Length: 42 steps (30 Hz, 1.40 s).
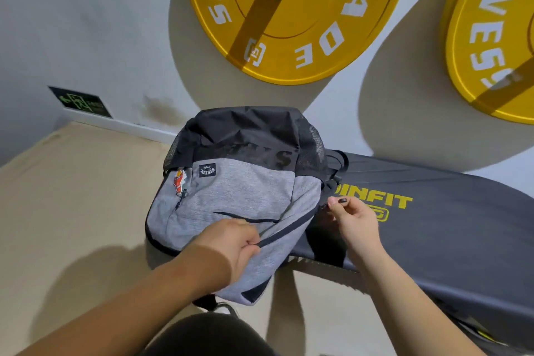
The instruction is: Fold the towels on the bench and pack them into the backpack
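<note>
Here, backpack contents hidden, bench cropped

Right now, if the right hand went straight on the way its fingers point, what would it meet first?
The backpack. The right hand points up and left, pinching what looks like a zipper pull at the backpack's side, so the grey panel lies right ahead; depth is unclear.

Grey-and-black backpack lies on bench, apparently zipped.

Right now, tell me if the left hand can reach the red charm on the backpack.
Probably yes, once it lets go: left hand grips the backpack's zipper edge; red charm hangs uncovered nearby.
</note>
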Tool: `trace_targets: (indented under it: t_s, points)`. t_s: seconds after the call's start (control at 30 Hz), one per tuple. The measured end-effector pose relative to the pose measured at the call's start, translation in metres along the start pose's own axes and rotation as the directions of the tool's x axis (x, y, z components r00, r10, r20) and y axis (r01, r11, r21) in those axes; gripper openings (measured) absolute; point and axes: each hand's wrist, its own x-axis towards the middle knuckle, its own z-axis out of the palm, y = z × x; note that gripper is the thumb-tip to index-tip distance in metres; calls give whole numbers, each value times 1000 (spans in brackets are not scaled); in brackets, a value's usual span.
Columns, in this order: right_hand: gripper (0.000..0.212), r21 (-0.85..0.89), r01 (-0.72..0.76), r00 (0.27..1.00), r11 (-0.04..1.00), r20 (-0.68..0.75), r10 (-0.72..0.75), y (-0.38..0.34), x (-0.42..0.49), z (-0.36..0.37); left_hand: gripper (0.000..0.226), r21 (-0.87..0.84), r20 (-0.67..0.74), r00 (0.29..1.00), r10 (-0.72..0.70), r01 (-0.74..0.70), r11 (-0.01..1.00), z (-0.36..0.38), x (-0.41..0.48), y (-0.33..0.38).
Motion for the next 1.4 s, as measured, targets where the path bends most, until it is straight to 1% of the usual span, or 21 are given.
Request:
trace_targets:
  t_s: [0.07,0.13,0.23,0.3,0.43,0.57,0.63,0.7,0.73,0.77,0.8,0.87,0.9,1.0,1.1,1.2,1.27,1.3,1.33,1.37,1.4]
  points:
    - [23,61,-75,996,995,-42,77,5,10,-2,27,-38,10,999,-38,38,999,1,-6,-4]
    - [18,153,-150,988,977,-22,155,9,16,4,27,-77,5,997,-77,77,994,3,-12,-6]
    - [14,246,-210,976,946,-4,217,10,23,17,33,-143,-4,991,-131,129,981,6,-16,-7]
    - [13,277,-234,967,932,-31,252,11,29,19,33,-163,-12,990,-140,137,977,8,-14,-4]
    - [15,308,-271,951,912,-58,302,3,45,13,24,-179,-17,985,-171,166,970,11,0,3]
    - [21,302,-374,919,877,-8,395,4,38,12,23,-138,65,984,-169,176,975,16,4,4]
    - [33,222,-366,920,904,-57,387,9,28,13,17,-136,85,983,-164,175,975,22,3,1]
    - [46,59,-305,944,950,-114,310,11,13,15,19,-82,78,980,-181,188,979,27,5,-6]
    - [52,-23,-291,952,956,-103,287,11,5,17,20,-46,75,979,-188,191,980,31,7,-11]
    - [56,-88,-298,954,950,-52,295,11,-3,19,20,-12,90,975,-201,203,979,33,11,-15]
    - [60,-135,-321,944,937,28,328,10,-9,20,19,13,108,971,-215,215,977,36,15,-19]
    - [62,-183,-361,901,914,186,393,7,-17,25,18,34,148,957,-251,248,968,43,23,-25]
    - [63,-187,-376,884,908,221,411,6,-17,28,18,51,161,952,-258,254,966,45,27,-27]
    - [60,-156,-411,874,898,213,437,8,-11,35,18,52,131,959,-252,247,968,49,35,-33]
    - [54,-175,-398,886,901,183,427,12,-9,40,18,20,80,959,-273,272,962,47,33,-36]
    - [70,-321,-326,910,889,149,387,7,-16,36,21,-43,61,959,-278,281,959,35,24,-37]
    - [74,-488,-247,913,837,173,370,-5,-24,29,37,-87,88,958,-273,280,956,19,18,-34]
    - [73,-579,-200,911,790,187,368,-14,-27,24,44,-106,95,960,-262,271,957,8,16,-31]
    - [72,-668,-138,913,731,200,355,-21,-29,20,48,-128,103,964,-245,257,958,-3,15,-29]
    - [70,-743,-65,918,666,217,332,-31,-32,14,49,-136,76,971,-228,237,962,-15,15,-26]
    - [67,-788,-4,927,616,227,298,-42,-36,11,48,-128,66,971,-228,235,964,-26,14,-21]
